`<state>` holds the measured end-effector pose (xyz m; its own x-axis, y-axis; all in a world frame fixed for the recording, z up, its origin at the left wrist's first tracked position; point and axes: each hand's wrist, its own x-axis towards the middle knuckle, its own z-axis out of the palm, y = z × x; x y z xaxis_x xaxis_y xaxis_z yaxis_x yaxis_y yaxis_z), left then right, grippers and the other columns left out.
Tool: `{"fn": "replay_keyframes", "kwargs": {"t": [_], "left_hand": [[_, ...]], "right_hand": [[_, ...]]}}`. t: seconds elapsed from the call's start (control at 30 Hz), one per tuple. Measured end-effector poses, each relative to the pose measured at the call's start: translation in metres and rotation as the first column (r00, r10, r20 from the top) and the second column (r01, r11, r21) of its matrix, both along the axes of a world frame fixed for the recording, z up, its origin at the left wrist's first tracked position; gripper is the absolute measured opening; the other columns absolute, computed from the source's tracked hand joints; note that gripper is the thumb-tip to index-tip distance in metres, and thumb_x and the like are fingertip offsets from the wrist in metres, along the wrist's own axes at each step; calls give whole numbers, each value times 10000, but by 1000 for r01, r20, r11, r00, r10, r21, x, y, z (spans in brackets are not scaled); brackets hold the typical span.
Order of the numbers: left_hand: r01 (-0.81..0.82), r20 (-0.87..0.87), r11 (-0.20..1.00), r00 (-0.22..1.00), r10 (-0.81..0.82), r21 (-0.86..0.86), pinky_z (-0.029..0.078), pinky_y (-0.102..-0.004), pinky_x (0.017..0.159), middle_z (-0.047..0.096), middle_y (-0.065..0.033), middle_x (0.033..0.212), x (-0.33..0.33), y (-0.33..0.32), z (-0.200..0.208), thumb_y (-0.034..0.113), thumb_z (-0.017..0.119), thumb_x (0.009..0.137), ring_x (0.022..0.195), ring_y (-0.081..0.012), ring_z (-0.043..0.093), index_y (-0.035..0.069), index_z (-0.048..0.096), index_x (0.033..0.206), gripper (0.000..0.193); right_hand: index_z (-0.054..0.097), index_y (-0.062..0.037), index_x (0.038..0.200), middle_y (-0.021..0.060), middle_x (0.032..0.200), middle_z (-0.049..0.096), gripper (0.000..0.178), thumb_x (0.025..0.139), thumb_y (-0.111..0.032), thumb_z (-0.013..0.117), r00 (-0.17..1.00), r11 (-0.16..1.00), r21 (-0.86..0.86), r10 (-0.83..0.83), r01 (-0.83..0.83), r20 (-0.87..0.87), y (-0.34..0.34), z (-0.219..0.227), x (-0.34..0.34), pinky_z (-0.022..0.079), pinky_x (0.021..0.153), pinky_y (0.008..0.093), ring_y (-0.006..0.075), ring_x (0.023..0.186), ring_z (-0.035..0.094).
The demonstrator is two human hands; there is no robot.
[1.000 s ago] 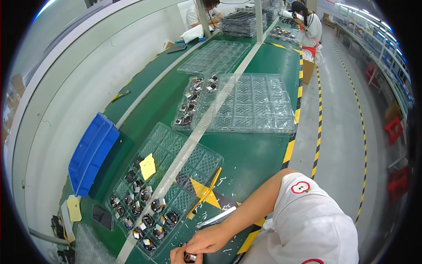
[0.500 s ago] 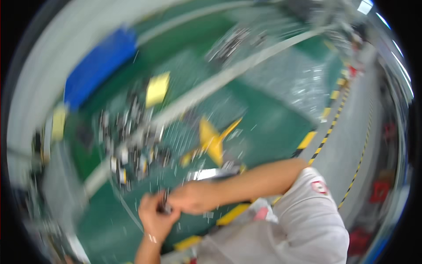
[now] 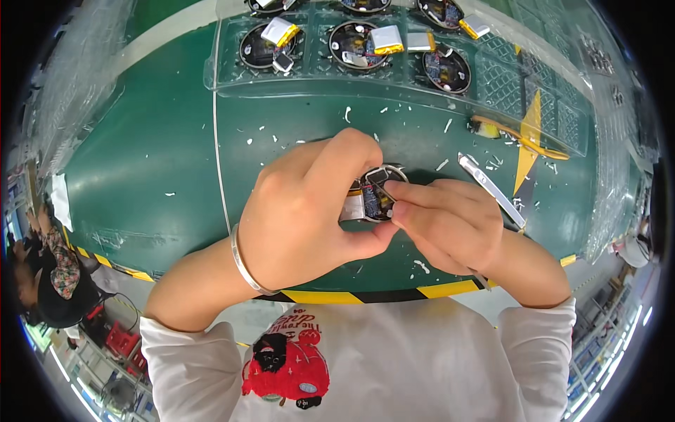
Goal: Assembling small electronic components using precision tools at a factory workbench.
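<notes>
My left hand [image 3: 302, 200] is curled around a small round black device housing [image 3: 380, 200], tilted near the table's front edge. Inside it show a blue circuit board, bits of wire and a silver pouch battery [image 3: 354, 207] at its left side. My right hand [image 3: 453, 218] pinches slim metal tweezers [image 3: 382, 190]; their tip points into the housing, and their back end sticks out below the palm. Right of that hand lies a white pen-like cutter [image 3: 489, 186]. My fingers hide part of the housing's rim.
Beyond my hands, a clear plastic tray [image 3: 281, 89] holds several similar round housings [image 3: 355, 46] with batteries. A yellow-handled tool [image 3: 517, 133] rests at the right by a yellow tape mark [image 3: 529, 165]. White scraps litter the green table [image 3: 155, 141]. Another person [image 3: 60, 281] is at far left.
The earlier frame is blurred and the head view has swung round. Both hands were together then too; now the housing, the tray and the tweezers show clearly.
</notes>
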<state>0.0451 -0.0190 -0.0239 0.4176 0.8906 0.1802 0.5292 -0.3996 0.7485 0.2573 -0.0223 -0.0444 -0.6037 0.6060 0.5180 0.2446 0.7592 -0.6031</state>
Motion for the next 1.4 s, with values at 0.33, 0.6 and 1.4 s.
{"fn": "replay_keyframes", "kwargs": {"t": [0.33,0.6,1.4], "left_hand": [[-10,-47,999,999,12,43,508,-251,568,594,-35,780,2,1,2,145,866,541,609,-144,570,62,555,881,468],[-8,-24,997,1000,10,75,514,-252,572,601,-37,819,2,0,-1,135,876,541,623,-148,572,50,568,908,487],[-16,-8,998,1000,17,63,514,-279,584,616,-52,790,5,0,2,108,885,521,645,-184,607,64,576,931,515]], "right_hand": [[643,51,848,243,955,690,190,669,58,704,995,960,272,-82,63,57,-4,-5,-5,488,465,282,213,530,573],[640,53,902,245,949,690,203,709,71,699,999,999,14,37,-38,26,3,2,4,512,494,293,245,582,625],[614,39,836,206,838,697,121,750,117,650,997,985,-156,-74,73,1,1,11,-4,544,551,274,254,691,700]]}}
